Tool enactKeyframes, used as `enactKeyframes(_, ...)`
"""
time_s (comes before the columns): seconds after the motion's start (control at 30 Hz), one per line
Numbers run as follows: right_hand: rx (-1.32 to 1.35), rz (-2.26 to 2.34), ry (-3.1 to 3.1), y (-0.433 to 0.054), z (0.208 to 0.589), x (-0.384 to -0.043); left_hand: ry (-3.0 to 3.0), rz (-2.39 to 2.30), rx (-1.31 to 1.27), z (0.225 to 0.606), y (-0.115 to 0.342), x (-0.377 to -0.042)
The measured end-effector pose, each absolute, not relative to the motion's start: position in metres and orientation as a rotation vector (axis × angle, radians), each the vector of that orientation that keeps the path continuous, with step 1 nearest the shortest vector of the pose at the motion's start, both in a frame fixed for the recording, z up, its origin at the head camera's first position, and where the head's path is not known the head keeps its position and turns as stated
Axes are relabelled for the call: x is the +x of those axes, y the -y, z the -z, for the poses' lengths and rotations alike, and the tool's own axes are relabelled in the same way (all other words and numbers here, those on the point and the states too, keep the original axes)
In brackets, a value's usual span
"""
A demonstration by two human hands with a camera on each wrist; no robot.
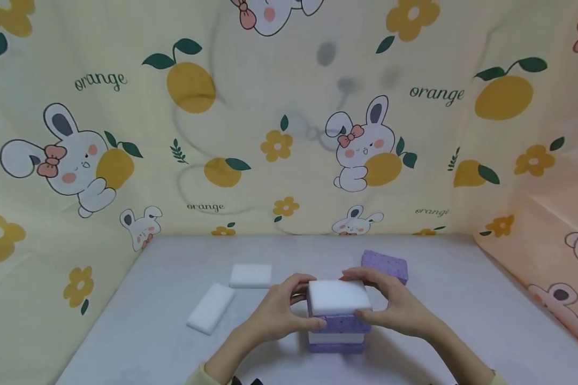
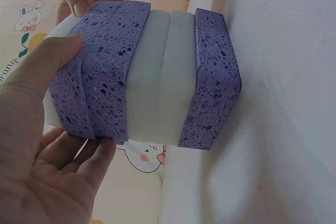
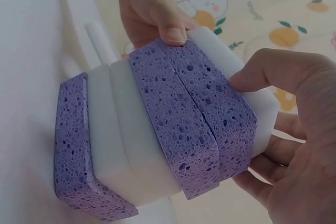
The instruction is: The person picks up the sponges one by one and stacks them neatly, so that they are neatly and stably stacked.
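A stack of sponges stands on the table in the head view, with a white sponge (image 1: 339,295) on top. Side on, the left wrist view shows a purple sponge (image 2: 210,82) at the bottom, two white sponges (image 2: 157,93) above it, then two upper purple sponges (image 2: 105,77). My left hand (image 1: 280,313) grips the upper purple sponges, thumb on the near face and fingers around the far side. From the right, my right hand (image 1: 398,307) holds the top white sponge, its thumb at the seam with the purple one below. The stacked edges are slightly uneven.
Two loose white sponges (image 1: 250,276) lie left of the stack on the pale table (image 1: 139,331). Behind my right hand is a loose purple sponge (image 1: 385,266). A printed cloth (image 1: 270,80) with rabbits and oranges encloses the table at the back and sides.
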State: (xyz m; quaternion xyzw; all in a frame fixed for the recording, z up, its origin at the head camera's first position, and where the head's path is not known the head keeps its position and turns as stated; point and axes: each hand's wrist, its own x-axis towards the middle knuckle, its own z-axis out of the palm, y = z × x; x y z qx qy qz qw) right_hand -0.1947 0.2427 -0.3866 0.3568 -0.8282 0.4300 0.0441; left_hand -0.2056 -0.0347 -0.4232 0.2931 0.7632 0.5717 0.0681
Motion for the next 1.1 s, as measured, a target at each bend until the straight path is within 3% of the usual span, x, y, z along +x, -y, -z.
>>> enactKeyframes(1.1, 1.086, -1.299, 2.569, -0.2483, 0.3885, -0.1971, -2.312, -1.728, 0.960, 0.4250, 0.0337, -0.2052)
